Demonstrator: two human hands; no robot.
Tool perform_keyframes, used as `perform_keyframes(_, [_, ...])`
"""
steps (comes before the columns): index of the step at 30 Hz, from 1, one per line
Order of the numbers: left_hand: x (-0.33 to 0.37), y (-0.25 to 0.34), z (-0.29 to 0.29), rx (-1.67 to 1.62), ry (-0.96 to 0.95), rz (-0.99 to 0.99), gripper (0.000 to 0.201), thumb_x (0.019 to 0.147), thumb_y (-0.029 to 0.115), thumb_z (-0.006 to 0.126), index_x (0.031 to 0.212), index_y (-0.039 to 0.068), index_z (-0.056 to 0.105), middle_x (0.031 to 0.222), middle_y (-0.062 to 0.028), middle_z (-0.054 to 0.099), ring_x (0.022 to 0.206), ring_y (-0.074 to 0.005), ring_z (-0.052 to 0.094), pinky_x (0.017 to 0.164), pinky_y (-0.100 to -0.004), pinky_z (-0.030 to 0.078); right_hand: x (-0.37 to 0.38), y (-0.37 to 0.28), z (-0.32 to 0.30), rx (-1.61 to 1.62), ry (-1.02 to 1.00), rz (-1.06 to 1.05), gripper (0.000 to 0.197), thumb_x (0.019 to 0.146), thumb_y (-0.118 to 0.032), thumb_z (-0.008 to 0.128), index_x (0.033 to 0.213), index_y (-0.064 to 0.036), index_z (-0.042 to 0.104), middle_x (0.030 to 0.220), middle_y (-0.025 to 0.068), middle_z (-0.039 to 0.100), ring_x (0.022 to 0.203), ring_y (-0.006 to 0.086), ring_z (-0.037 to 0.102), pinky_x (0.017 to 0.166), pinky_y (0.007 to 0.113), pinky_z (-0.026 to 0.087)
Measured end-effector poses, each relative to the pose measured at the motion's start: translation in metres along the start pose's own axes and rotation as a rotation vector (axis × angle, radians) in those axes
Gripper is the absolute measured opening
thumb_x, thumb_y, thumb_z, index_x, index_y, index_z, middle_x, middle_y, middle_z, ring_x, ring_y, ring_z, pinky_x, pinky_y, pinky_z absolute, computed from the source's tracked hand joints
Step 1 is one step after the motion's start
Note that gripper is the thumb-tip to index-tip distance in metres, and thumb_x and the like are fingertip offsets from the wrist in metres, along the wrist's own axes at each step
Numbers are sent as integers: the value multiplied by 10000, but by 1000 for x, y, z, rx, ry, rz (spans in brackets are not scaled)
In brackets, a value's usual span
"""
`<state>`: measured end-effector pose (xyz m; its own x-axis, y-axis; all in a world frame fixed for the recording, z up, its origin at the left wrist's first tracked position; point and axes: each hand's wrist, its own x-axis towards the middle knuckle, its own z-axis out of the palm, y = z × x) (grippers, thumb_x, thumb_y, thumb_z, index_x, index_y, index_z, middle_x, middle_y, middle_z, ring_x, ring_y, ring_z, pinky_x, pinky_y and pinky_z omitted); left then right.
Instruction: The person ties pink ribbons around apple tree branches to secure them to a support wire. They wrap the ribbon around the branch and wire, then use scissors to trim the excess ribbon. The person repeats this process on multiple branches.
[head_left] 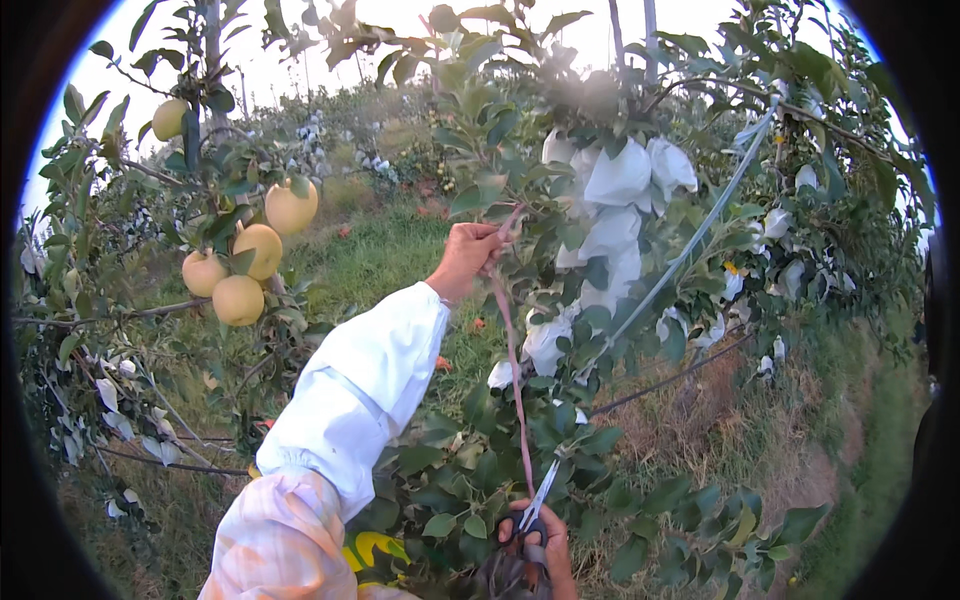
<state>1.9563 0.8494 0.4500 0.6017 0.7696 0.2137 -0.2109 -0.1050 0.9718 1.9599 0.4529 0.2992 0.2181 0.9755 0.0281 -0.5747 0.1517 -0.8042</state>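
Note:
My left hand [466, 258], its arm in a white sleeve, reaches up to a leafy apple branch. Its fingers pinch a pink strip of soft tape [514, 380], which hangs down in a long line past the leaves. At the lower edge my right hand [558, 548] grips scissors [540, 492] by their dark handles, with the blades pointing up and slightly apart. The strip's lower end runs down to this hand; whether the fingers also hold it, I cannot tell. Below the scissors is a dark bundle [512, 575], too unclear to name.
White fruit bags [618, 175] hang in a cluster just right of my left hand. A pale blue strap [700, 235] slants across the branches at right. Several yellow apples [262, 250] hang on the left tree. A dark hose [690, 372] crosses behind the foliage.

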Motion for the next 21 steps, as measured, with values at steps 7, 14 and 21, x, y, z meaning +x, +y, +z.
perform_keyframes(7, [-26, -76, -44, 56, -143, -61, 208, 922, 158, 555, 917, -28, 649, 609, 19, 532, 482, -57, 462, 424, -224, 347, 12, -2, 27, -99, 193, -27, 669, 721, -437, 746, 1180, -10, 513, 838, 92, 632, 705, 124, 597, 579, 199, 456])
perform_keyframes(14, [-60, -173, -57, -236, -267, -192, 205, 915, 163, 569, 939, -21, 657, 632, 5, 563, 496, -67, 490, 439, -213, 383, 19, 15, 51, -270, 440, -63, 751, 670, -500, 765, 1166, 1, 508, 805, 62, 616, 619, 99, 565, 519, 198, 428])
perform_keyframes(21, [-92, -234, -50, -316, -333, -320, 164, 902, 128, 565, 896, -6, 659, 645, -3, 586, 483, -67, 529, 436, -201, 416, 40, -23, 81, -163, 322, -439, 655, 825, -385, 673, 1281, -36, 358, 730, 58, 515, 465, 102, 362, 384, 245, 326])
